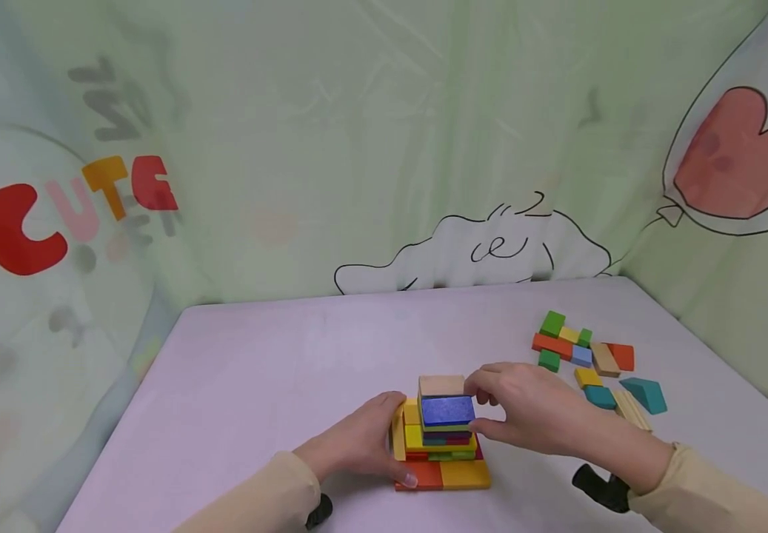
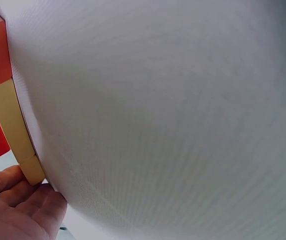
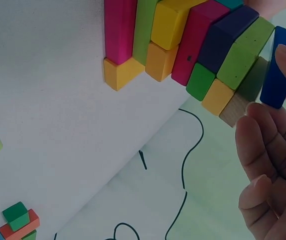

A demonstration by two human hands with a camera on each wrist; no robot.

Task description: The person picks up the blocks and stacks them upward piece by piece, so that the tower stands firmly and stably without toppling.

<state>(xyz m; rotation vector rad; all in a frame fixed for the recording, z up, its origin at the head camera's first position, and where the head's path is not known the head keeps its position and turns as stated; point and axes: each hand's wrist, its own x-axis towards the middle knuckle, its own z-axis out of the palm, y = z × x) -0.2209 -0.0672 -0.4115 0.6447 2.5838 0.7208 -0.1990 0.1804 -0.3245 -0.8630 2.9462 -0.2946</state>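
Right cream sleeve (image 1: 710, 485): sitting closest
Right hand (image 1: 530, 407): pinching the blue block (image 1: 447, 411) atop the block tower (image 1: 440, 447)
Left hand (image 1: 360, 437): lying relaxed-fingered against its left side, probably bracing
Tower top: I'd be keeping blue level, easing it down

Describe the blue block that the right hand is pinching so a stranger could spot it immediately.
On the pale lilac table, look for the multicoloured block tower. At its top, the right hand pinches the blue block, a flat rectangle. Its vivid blue sets it apart from the lime-green piece below it and the pale wooden block just behind.
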